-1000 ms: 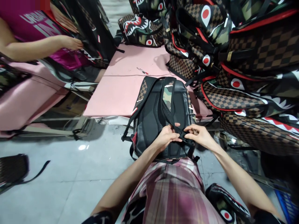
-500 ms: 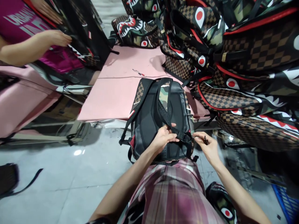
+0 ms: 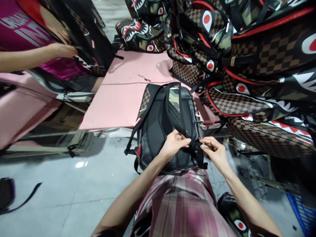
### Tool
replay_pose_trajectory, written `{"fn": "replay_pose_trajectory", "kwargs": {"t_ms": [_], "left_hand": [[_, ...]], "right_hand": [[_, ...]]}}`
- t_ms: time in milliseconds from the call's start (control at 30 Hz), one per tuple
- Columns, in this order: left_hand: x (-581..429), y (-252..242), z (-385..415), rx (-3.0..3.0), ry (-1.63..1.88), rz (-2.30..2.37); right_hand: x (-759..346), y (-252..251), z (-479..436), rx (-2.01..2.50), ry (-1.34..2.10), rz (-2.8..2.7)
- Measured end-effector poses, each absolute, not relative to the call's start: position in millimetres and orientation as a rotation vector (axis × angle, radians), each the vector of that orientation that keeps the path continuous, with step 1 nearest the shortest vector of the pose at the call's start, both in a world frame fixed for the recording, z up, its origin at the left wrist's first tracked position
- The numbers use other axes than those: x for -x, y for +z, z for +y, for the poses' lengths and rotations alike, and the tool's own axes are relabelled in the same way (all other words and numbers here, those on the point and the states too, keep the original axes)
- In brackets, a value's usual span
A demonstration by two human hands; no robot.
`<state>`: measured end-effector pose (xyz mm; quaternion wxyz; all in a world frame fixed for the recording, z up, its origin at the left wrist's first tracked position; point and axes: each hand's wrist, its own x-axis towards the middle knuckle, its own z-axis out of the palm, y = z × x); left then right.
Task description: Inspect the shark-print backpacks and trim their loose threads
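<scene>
A black-backed backpack [image 3: 153, 138] with checkered and camouflage sides rests back side up, partly on the pink table's edge and against my lap. My left hand [image 3: 173, 145] is closed on the lower part of its right shoulder strap [image 3: 178, 121], near the backpack's right side. Just right of it, my right hand [image 3: 216, 153] pinches at the strap's lower end, where black webbing bunches up. A small dark piece shows between the right fingers, too small to name. My hands hide what exactly the fingertips grip.
Many checkered backpacks [image 3: 239, 102] are piled on the right. A pen [image 3: 145, 78] lies on the pink table [image 3: 113, 102]. At the left, another person's hand [image 3: 61, 50] works on a black bag. A blue crate [image 3: 300, 205] stands lower right, and another bag [image 3: 233, 214] by my leg.
My right hand has moved slightly left, closer to my left hand and the strap's end. The strap now lies closer to the left palm. The other person's hands have shifted a little.
</scene>
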<state>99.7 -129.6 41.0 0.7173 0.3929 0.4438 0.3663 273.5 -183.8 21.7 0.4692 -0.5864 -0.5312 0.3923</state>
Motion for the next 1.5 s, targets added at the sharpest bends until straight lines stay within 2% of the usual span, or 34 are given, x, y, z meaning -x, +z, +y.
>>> {"fn": "replay_pose_trajectory", "kwargs": {"t_ms": [100,233,400,533,667,933,1167,1500], "left_hand": [[-101,49,-124,-0.960,0.822,0.971],[-96,57,-117,-0.884,0.906,0.925],[-95,52,-121,-0.814,0.838,0.812],[-99,44,-126,-0.755,0.848,0.717],[-97,36,-128,-0.662,0.869,0.684],[-108,33,-121,-0.480,0.876,0.800],[-135,43,-113,-0.631,0.853,0.953],[-138,61,-113,-0.768,0.884,0.931]], "right_hand": [[-277,21,-173,1.443,1.035,-1.237],[-284,15,-174,1.542,0.890,-0.876],[-281,28,-189,1.370,0.918,-1.271],[-283,36,-178,1.161,1.202,-1.577],[-284,30,-167,1.128,1.413,-1.608],[-274,2,-177,1.157,1.421,-1.358],[-270,-27,-202,1.256,1.269,-0.715],[-270,-3,-203,1.127,1.417,-0.600]]}}
